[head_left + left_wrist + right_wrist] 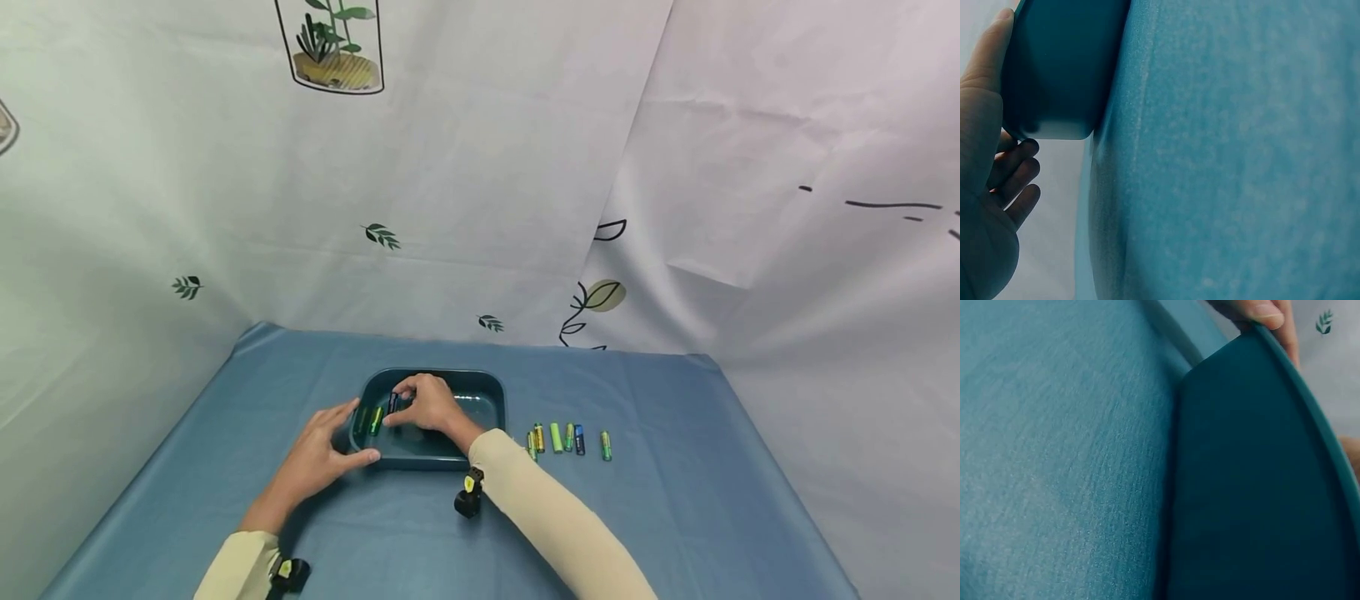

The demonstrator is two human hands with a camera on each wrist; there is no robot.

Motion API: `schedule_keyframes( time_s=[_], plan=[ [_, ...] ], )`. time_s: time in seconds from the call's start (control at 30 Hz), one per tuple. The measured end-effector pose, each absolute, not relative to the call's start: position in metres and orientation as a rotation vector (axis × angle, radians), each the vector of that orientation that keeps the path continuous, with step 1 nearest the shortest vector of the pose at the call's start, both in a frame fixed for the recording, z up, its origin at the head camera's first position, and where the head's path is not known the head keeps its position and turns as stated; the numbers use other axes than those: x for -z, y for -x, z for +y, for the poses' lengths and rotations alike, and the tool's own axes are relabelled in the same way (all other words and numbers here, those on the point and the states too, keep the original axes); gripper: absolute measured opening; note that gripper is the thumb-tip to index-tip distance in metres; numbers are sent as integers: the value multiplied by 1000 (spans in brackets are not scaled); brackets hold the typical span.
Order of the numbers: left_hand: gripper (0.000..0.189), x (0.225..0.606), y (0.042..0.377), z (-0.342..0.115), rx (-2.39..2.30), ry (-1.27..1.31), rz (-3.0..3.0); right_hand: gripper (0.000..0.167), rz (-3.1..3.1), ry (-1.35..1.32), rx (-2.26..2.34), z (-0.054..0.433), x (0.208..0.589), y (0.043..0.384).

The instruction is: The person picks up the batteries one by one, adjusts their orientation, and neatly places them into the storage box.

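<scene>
Left hand [318,450] spread around the near-left corner of the smooth, round-cornered teal tray [420,462], thumb against its front, makes a useful brace, best kept light so the tray neither tips nor slides on the blue, finely textured cloth-covered bench [390,542]. Inside, just right of a shiny green battery [377,421], a dark battery [392,404] sits pinched between thumb and fingertips of the right hand [433,404]; such a slick cylinder may roll unless laid flat and released gently, while six loose batteries [556,438] lie beyond the tray's right side.
</scene>
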State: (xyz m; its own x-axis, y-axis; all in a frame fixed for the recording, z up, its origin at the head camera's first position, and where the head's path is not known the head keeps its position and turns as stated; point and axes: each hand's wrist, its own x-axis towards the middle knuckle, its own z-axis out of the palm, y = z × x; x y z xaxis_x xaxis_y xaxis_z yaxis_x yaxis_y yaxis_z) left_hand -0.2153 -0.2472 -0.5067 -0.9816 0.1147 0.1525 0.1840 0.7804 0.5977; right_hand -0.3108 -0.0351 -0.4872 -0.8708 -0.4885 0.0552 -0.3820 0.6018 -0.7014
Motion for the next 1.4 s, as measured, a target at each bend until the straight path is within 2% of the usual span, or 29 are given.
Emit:
schedule_keyframes(
  time_s=[0.43,0.93,1.17,1.4],
  plan=[
    [100,510,213,-248,982,260,-2840,46,2661,730,1050,-44,494,311],
    [101,509,214,-248,980,255,-2850,52,2697,765,863,-49,496,311],
    [100,509,214,-249,990,262,-2845,57,2667,839,948,-44,495,310],
    [102,508,214,-249,1000,248,-2859,55,2650,938,1117,-23,483,301]
  ],
)
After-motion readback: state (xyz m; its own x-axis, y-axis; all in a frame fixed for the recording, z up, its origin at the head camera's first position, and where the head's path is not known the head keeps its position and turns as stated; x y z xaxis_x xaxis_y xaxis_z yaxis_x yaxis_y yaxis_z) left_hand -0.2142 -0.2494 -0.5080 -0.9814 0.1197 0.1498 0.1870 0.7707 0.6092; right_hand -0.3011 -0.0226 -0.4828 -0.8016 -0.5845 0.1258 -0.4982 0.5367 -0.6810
